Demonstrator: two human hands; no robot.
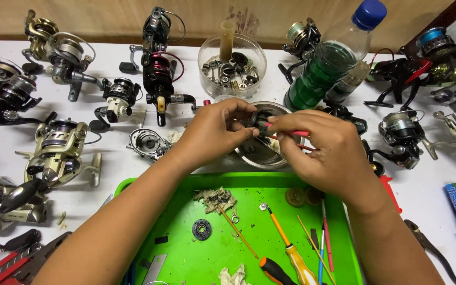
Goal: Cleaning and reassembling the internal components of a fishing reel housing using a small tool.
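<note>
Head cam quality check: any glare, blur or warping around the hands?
Head view: even, soft light with faint shadows; sharp on the left hand and right hand, so the small dark reel part and red-handled tool read clearly; glare on the metal bowl and bottle; wide-angle bowing at the table edge; no motion blur.

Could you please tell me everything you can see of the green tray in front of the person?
The green tray is a bright, plastic-looking rectangle with a raised rim and rounded corners, lying flat on the white table at the near edge. Both forearms cross above it. It is speckled with dark grime and holds a dirty wad, a small black round part, thin sticks, an orange-handled screwdriver and two brownish discs.
</note>
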